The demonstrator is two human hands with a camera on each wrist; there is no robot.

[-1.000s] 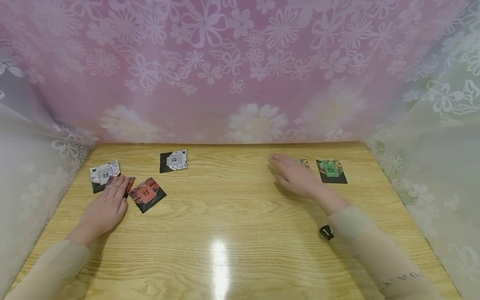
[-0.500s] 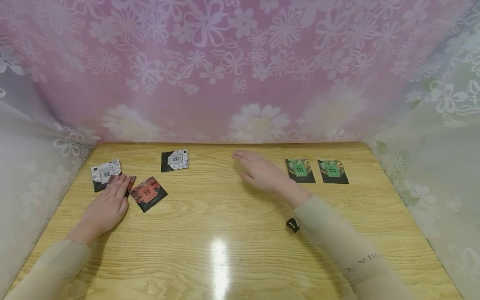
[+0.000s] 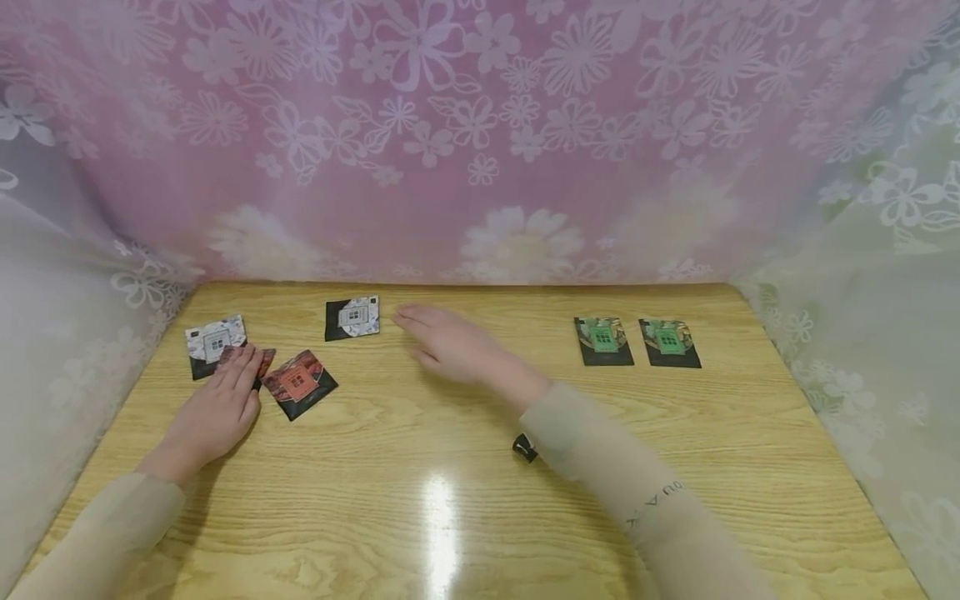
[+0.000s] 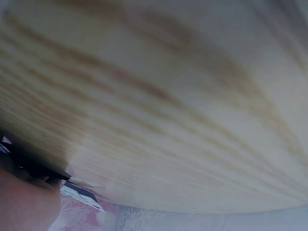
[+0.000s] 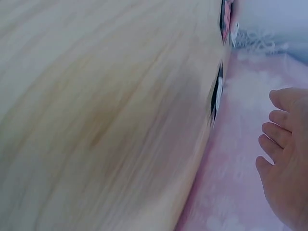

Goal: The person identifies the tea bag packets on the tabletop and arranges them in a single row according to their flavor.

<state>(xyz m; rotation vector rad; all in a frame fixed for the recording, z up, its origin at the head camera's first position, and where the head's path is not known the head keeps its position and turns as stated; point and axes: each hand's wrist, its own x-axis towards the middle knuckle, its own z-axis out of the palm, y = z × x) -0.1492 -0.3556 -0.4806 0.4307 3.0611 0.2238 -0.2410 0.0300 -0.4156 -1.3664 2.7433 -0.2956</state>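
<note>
My left hand (image 3: 210, 415) lies with straight fingers over a red-and-black sachet (image 3: 262, 358), covering most of it. Touching distance to its right is another red-and-black sachet (image 3: 300, 385), turned at an angle. A white-and-black sachet (image 3: 215, 342) lies just behind the covered one. My right hand (image 3: 456, 346) is extended over the table with nothing in it, its fingertips just right of a second white-and-black sachet (image 3: 352, 318). In the right wrist view, the right hand (image 5: 288, 149) shows loosely straight fingers, raised off the tabletop.
Two green-and-black sachets (image 3: 603, 340) lie side by side at the back right of the wooden table (image 3: 360, 500). A small black device (image 3: 525, 448) sits at the right wrist. Floral curtains (image 3: 480, 167) stand behind the table and along both sides.
My right hand has swept left from over the left-hand green sachet, uncovering it, to beside the back white-and-black sachet. The left hand stays on the red sachet.
</note>
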